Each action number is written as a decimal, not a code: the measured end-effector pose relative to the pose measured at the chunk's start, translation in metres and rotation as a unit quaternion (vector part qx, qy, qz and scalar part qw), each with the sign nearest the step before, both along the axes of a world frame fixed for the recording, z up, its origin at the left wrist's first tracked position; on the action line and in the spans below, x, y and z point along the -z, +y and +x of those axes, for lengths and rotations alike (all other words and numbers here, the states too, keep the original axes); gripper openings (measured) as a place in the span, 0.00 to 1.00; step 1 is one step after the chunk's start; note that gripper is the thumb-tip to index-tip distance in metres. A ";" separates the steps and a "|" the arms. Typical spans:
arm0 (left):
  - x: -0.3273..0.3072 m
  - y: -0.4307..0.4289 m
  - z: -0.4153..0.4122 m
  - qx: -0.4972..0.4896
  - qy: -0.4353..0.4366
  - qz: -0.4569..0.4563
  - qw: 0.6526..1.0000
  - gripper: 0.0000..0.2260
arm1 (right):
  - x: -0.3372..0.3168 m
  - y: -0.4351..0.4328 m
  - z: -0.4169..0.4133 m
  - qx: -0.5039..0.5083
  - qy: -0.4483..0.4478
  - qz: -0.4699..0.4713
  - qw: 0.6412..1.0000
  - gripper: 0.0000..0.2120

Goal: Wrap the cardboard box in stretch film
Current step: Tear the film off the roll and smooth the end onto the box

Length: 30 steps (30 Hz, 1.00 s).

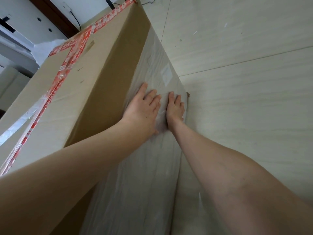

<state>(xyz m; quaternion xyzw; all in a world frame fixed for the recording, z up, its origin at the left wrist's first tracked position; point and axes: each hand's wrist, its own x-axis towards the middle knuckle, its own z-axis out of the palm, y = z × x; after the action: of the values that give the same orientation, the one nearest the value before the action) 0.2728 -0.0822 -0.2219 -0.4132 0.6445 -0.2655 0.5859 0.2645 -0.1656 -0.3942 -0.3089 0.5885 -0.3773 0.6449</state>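
Observation:
A tall brown cardboard box [105, 78] fills the left and middle of the view, its top sealed with red-and-white printed tape [71, 55]. Clear stretch film [152, 65] covers the lower part of the box's near side, down to the floor. My left hand [144, 109] lies flat on the film, fingers spread. My right hand [175, 107] presses flat beside it, close to the box's bottom corner. Neither hand grips anything. No film roll is in view.
Pale wood-grain floor [245, 99] spreads to the right of the box. A white wall, a dark door frame [55, 16] and a black cable [76, 19] lie behind the box at top left. White furniture stands at the far left.

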 end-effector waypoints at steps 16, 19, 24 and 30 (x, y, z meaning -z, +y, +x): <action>-0.009 -0.003 -0.015 0.025 0.075 -0.058 0.995 0.33 | 0.018 -0.022 -0.041 0.061 0.016 0.011 0.998 0.32; -0.007 0.006 -0.011 0.012 0.071 -0.037 0.997 0.33 | 0.034 -0.003 -0.035 0.045 0.027 0.015 0.999 0.32; -0.004 0.007 -0.001 0.017 0.049 -0.040 0.998 0.35 | 0.047 0.009 -0.027 0.019 0.032 0.030 0.999 0.31; 0.017 -0.002 -0.007 0.021 0.062 -0.036 0.997 0.36 | 0.047 0.002 -0.018 0.018 0.027 -0.007 0.999 0.32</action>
<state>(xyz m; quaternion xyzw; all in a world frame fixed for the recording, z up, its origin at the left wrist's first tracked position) 0.2659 -0.0837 -0.2390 -0.4365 0.6780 -0.2747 0.5237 0.2466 -0.1640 -0.4412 -0.3132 0.6081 -0.3846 0.6198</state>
